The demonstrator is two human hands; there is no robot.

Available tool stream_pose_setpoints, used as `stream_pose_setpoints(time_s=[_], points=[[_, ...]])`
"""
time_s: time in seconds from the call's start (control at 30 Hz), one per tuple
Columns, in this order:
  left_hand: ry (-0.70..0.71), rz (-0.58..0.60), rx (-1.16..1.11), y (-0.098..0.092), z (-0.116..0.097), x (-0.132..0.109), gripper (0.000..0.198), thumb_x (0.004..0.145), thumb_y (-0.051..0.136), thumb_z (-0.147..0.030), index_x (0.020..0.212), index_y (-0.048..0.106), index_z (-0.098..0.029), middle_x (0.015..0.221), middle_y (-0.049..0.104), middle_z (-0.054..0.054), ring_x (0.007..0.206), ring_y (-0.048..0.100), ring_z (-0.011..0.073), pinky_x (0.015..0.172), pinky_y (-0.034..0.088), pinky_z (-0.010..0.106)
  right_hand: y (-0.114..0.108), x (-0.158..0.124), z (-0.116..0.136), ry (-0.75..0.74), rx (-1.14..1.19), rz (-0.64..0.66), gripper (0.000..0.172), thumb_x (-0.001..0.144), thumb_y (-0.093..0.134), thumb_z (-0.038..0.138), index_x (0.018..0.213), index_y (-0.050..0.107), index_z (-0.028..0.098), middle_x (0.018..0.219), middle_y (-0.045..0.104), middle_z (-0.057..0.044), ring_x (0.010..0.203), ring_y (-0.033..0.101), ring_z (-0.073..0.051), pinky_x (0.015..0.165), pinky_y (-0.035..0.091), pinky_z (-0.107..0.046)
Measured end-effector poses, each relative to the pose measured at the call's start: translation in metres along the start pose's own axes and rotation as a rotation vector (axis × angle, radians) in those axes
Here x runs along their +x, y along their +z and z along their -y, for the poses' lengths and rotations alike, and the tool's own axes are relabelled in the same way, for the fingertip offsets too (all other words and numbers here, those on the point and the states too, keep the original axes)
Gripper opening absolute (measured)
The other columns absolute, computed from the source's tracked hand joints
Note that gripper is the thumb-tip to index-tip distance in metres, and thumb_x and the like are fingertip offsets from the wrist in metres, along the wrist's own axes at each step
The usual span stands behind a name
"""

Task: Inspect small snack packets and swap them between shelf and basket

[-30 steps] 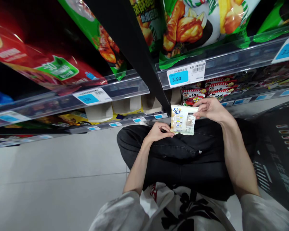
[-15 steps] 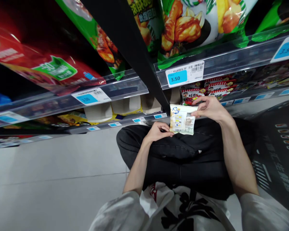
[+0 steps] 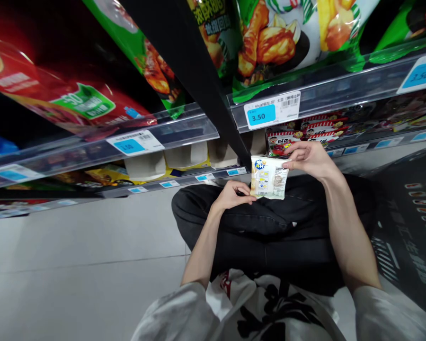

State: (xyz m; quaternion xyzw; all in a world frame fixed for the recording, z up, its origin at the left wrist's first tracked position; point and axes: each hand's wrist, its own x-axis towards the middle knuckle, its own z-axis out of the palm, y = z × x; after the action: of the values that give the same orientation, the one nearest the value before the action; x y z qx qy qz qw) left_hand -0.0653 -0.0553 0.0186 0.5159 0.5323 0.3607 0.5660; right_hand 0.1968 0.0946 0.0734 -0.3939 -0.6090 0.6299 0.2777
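I crouch before shop shelves and hold a small pale snack packet point(image 3: 269, 177) with a blue logo over my dark trousers. My right hand point(image 3: 310, 159) pinches its top right corner. My left hand point(image 3: 233, 195) is curled at the packet's lower left corner, its fingertips touching that edge. The packet stands upright with its printed back towards me.
A black shelf upright point(image 3: 213, 94) runs down to the packet. Clear shelf rails carry blue price tags point(image 3: 271, 109). Large green snack bags point(image 3: 277, 42) and red snack bags point(image 3: 67, 102) fill the upper shelves, small red packets point(image 3: 307, 132) the lower one. A dark crate point(image 3: 412, 222) stands at right; grey floor tiles point(image 3: 85, 260) at left.
The packet and my right hand have shifted very slightly; my left hand stays at the lower corner. Nothing else has moved.
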Motion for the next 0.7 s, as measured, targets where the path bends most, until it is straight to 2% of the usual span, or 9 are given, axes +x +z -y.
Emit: stream_pose_setpoints(time_s=[0.53,0.7], points=[[0.003,-0.001,0.025,0.0004,0.0012,0.0003,0.041,0.065,0.092,-0.047,0.067,0.068,-0.013,0.061,0.073,0.008,0.053,0.071,0.0176,0.054,0.054,0.023,0.0012,-0.001,0.0043,-0.015,-0.033,0.002,0.05,0.056,0.096,0.047,0.089,0.072,0.018,0.064,0.07,-0.002,0.061,0.067,-0.018,0.065,0.057,-0.035],[0.009,0.003,0.026,0.0,-0.0013,0.0,0.041,0.066,0.091,-0.046,0.067,0.068,-0.013,0.06,0.073,0.008,0.053,0.071,0.0171,0.055,0.054,0.023,0.0014,-0.0005,0.0024,-0.014,-0.043,0.03,0.041,0.061,0.093,0.048,0.084,0.075,0.018,0.068,0.072,-0.004,0.063,0.067,-0.018,0.063,0.056,-0.033]])
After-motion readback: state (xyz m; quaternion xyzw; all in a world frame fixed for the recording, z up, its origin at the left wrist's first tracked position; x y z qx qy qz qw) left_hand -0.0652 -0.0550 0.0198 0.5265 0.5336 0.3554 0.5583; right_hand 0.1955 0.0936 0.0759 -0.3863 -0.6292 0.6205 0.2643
